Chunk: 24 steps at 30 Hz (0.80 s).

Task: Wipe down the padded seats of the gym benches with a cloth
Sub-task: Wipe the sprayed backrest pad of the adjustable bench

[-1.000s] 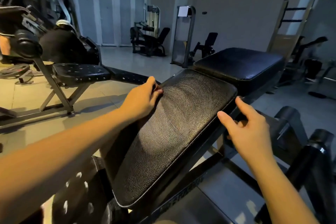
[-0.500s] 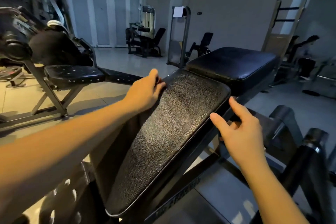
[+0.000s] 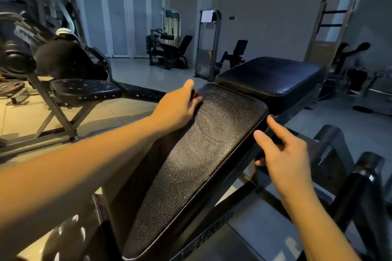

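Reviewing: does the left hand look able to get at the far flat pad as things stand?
Probably yes: the left hand is at the top edge of the near pad; the far pad lies just beyond, with nothing between.

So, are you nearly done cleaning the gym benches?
Done: the tilted black textured pad shows swirly marks, maybe from wiping. In hand: the left hand rests on its top edge and the right hand is by its side edge; no cloth plainly shows. Left: likely the flat black seat pad behind it and the studded black bench nearby.
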{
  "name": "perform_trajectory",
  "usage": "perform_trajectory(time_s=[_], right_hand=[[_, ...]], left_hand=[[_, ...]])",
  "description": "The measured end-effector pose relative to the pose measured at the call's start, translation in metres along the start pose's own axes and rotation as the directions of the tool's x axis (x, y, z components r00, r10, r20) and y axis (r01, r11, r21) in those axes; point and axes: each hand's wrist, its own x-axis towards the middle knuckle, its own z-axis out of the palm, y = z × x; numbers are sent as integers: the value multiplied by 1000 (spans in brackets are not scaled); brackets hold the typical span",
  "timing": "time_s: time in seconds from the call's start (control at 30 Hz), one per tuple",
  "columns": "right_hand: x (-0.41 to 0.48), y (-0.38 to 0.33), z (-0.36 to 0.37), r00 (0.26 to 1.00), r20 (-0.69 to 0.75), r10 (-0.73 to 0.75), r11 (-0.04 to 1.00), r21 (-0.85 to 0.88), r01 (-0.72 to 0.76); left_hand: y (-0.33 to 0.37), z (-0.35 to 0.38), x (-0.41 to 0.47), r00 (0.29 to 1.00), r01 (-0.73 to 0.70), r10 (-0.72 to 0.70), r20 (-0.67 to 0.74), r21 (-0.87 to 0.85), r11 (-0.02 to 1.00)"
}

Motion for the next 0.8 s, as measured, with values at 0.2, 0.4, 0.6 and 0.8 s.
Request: perform_trajectory(time_s=[0.2, 0.4, 0.6, 0.8], right_hand=[[5, -3, -5, 1000, 24, 2, 994, -112, 1], [10, 4, -6, 999, 17, -31, 992, -119, 32], [7, 8, -8, 998, 29, -58, 992, -110, 61], [11, 5, -6, 999, 1, -53, 993, -109, 53]], left_hand=[[84, 15, -4, 973, -232, 230, -32, -159, 960], [34, -3, -49, 951, -284, 296, 89, -126, 950], [25, 10, 64, 997, 73, -74, -5, -5, 997], [101, 11, -18, 928, -368, 373, -15, -207, 907]])
